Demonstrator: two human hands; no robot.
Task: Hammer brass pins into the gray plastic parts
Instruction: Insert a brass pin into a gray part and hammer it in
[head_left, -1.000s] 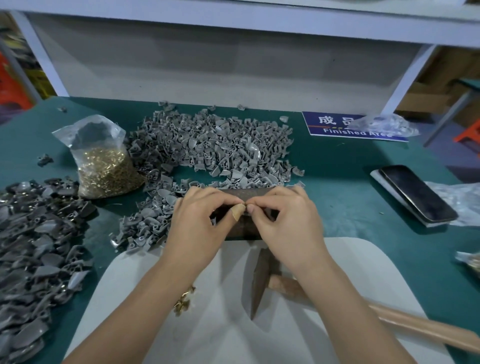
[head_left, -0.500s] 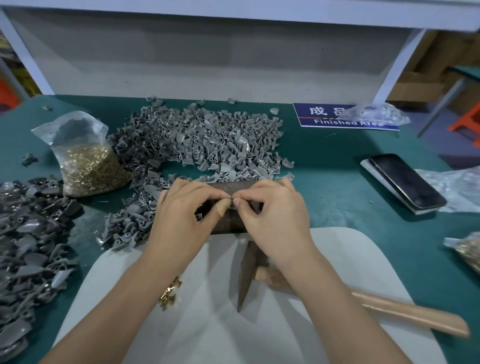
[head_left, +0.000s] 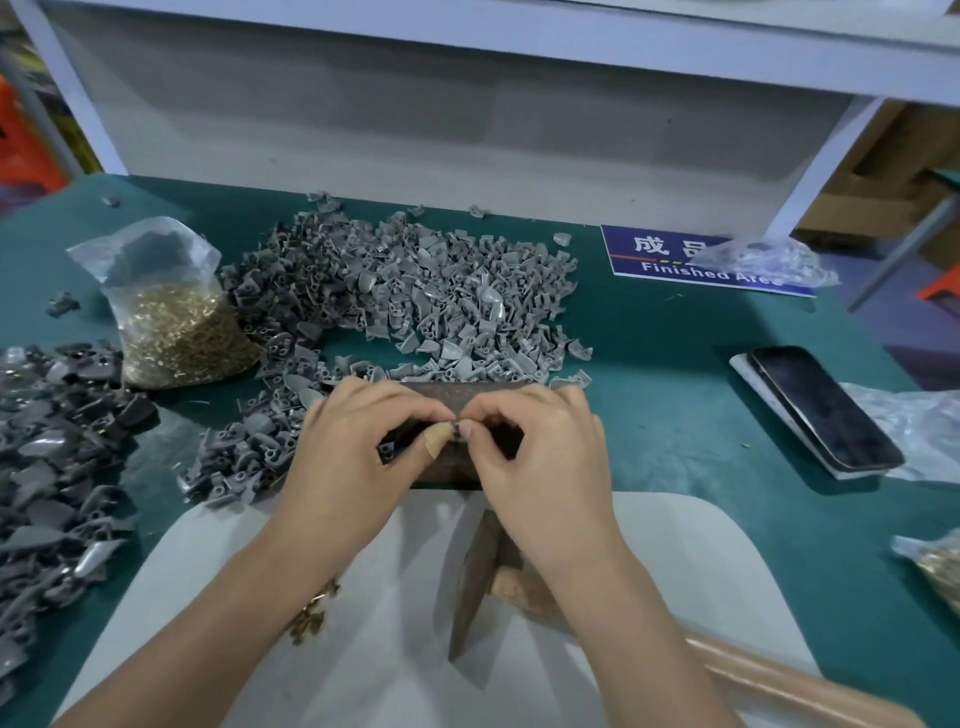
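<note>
- Little has changed over the last second: a small gray plastic part (head_left: 456, 431) is still pinched between the left hand (head_left: 358, 457) and the right hand (head_left: 540, 457), fingertips meeting over the dark rusty metal block (head_left: 447, 467).
- A pin is presumably being seated (too small to confirm).
- The wooden-handled hammer (head_left: 483, 582) lies untouched just nearside of the block, so striking is judged still ahead.

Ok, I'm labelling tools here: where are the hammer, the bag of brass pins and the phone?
hammer (head_left: 475, 587): head view, on its dark metal head.
bag of brass pins (head_left: 179, 338): head view, on the pin-filled lower part.
phone (head_left: 826, 408): head view, middle of its dark screen.
</note>
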